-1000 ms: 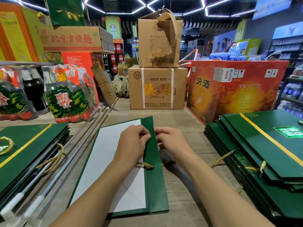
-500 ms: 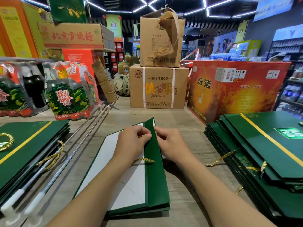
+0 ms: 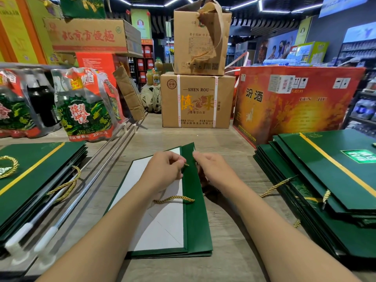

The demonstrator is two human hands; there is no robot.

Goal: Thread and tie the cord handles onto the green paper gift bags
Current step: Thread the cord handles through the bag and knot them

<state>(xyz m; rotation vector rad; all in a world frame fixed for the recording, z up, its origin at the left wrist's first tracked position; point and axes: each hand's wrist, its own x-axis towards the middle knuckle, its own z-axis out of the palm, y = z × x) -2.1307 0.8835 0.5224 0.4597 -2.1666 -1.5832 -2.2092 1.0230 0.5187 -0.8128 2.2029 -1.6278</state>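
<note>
- The green bag (image 3: 197, 224) lies flat on the worktop (image 3: 234, 261) between your forearms, white inside face up, its green top band folded along the right side; the pile of green bags (image 3: 325, 190) on your right sits well apart from it.
- Your left hand (image 3: 164, 171) pinches the tip of the gold cord (image 3: 175, 198) at the far end of the band; your right hand (image 3: 215, 171) curls round the band's edge just beside it, fingertips hidden behind the paper.
- You are, I judge, feeding the tip through the far hole; the hole itself is hidden; a frayed or bent tip may catch on the paper rather than pass.
- The cord's other end meets the band nearer to you; I cannot tell whether a knot holds it there; if none does, a hard pull on the tip could drag that end back out.
- Tugging sideways may tear the hole; lifting the band steeply may crease it.
- The slack runs under your left wrist; it may snag there and leave the handle short.
</note>
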